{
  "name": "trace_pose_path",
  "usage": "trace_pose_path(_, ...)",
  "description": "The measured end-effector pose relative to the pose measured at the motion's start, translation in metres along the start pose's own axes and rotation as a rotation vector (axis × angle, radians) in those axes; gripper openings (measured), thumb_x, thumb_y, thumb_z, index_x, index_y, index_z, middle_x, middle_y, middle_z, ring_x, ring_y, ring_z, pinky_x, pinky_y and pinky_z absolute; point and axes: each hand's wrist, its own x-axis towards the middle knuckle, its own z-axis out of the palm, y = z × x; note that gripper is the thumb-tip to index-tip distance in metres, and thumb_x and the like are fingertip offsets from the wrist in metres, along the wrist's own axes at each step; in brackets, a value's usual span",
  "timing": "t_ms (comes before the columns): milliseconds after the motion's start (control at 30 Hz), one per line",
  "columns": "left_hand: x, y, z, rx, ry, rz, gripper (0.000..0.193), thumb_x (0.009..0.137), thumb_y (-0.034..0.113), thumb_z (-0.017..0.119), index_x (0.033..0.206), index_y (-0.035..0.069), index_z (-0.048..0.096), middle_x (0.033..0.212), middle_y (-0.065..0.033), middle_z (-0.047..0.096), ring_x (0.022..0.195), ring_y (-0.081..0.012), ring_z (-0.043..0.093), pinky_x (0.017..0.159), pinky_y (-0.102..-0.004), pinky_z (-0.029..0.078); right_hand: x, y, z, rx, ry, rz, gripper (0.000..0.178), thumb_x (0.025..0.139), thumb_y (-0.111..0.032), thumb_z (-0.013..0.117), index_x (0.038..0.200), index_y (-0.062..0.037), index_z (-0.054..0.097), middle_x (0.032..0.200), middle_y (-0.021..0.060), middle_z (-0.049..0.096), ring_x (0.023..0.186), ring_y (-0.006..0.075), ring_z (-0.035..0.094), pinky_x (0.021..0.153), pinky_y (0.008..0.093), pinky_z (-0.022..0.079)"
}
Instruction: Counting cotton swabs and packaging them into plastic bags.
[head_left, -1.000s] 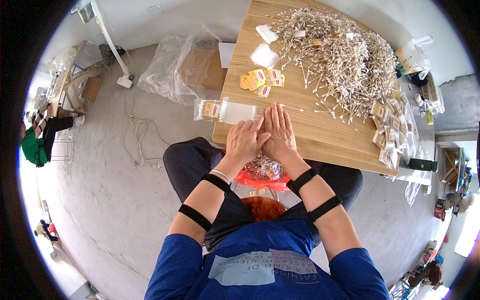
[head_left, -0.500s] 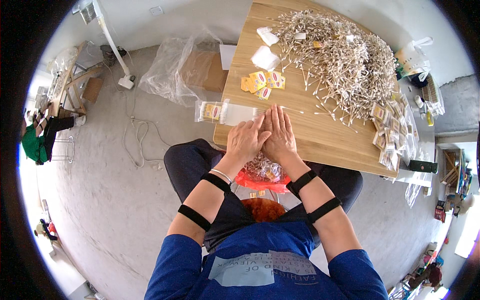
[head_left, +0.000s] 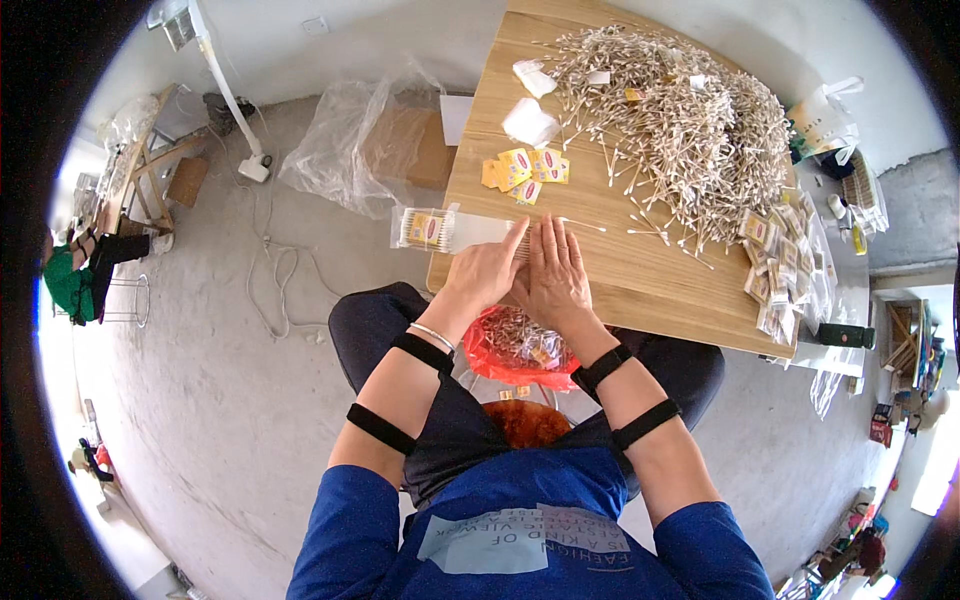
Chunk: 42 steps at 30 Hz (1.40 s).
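Observation:
Both my hands meet at the front edge of the wooden table (head_left: 640, 290), over a small bunch of cotton swabs (head_left: 522, 253). My right hand (head_left: 555, 275) lies flat on them with its fingers stretched out. My left hand (head_left: 482, 272) is closed against the bunch's left side, one finger reaching forward along it; its other fingers are mostly hidden. A clear plastic sleeve (head_left: 475, 232) stretches out left of my hands, and a filled swab pack (head_left: 426, 229) with a yellow card lies at its left end. One loose swab (head_left: 585, 224) rests just beyond my right fingertips.
Yellow cards (head_left: 530, 170) and white sheets (head_left: 530, 120) lie beyond my hands. A big heap of swabs (head_left: 680, 130) covers the far right, with finished packs (head_left: 785, 250) at the right edge. A red bag of swabs (head_left: 500, 350) sits below the table edge. Another person (head_left: 75, 270) sits far left.
My left hand has slid slightly down and left, baring more of the sleeve, and its fingers have drawn in. My right hand stays nearly in place, its fingertips a little lower.

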Motion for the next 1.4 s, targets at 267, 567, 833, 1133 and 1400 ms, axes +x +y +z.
trace_pose_path(267, 0.000, 0.002, 0.005, 0.025, 0.033, -0.016, 0.050, 0.090, 0.022, 0.055, 0.137, 0.013, 0.042, 0.086, -0.0192, 0.068, 0.080, -0.0343, 0.067, 0.072, -0.0459, 0.053, -0.001, 0.003, -0.003, 0.035, -0.008, -0.017, 0.079, 0.088, -0.044, 0.048, 0.143, 0.0074, 0.023, 0.151, 0.0245, 0.019, 0.143, 0.0338, 0.014, 0.117, 0.0439, 0.012)
trace_pose_path(567, -0.003, 0.001, 0.009, -0.024, 0.066, 0.000, 0.047, 0.090, 0.023, 0.056, 0.135, 0.014, 0.046, 0.087, -0.0183, 0.068, 0.081, -0.0335, 0.066, 0.071, -0.0450, 0.053, -0.006, -0.003, 0.002, 0.013, -0.006, -0.004, 0.076, 0.090, -0.041, 0.046, 0.143, 0.0077, 0.024, 0.151, 0.0250, 0.020, 0.143, 0.0348, 0.016, 0.117, 0.0438, 0.012)
trace_pose_path(833, -0.003, 0.007, -0.010, 0.033, 0.028, -0.004, 0.042, 0.090, 0.021, 0.056, 0.131, 0.014, 0.050, 0.113, -0.0187, 0.060, 0.104, -0.0316, 0.058, 0.085, -0.0443, 0.048, -0.004, -0.011, 0.010, -0.004, 0.031, 0.044, 0.073, 0.091, -0.040, 0.045, 0.141, 0.0097, 0.026, 0.150, 0.0273, 0.020, 0.142, 0.0375, 0.017, 0.117, 0.0448, 0.013)
trace_pose_path(1133, 0.011, -0.006, 0.026, -0.816, 0.396, 0.114, 0.045, 0.100, 0.019, 0.040, 0.140, -0.004, 0.035, 0.143, -0.0220, 0.039, 0.135, -0.0316, 0.035, 0.112, -0.0371, 0.026, 0.004, -0.022, 0.009, 0.024, -0.017, 0.086, 0.071, 0.093, -0.038, 0.041, 0.140, 0.0119, 0.024, 0.149, 0.0291, 0.019, 0.142, 0.0388, 0.013, 0.116, 0.0458, 0.011)
trace_pose_path(1400, 0.014, -0.012, 0.030, -1.207, 0.508, 0.029, 0.057, 0.103, 0.038, 0.030, 0.140, -0.006, 0.035, 0.144, -0.0184, 0.039, 0.136, -0.0259, 0.034, 0.113, -0.0364, 0.023, 0.009, -0.029, 0.007, 0.141, -0.024, 0.123, 0.073, 0.094, -0.043, 0.037, 0.141, 0.0115, 0.025, 0.151, 0.0279, 0.017, 0.144, 0.0371, 0.010, 0.117, 0.0444, 0.008)
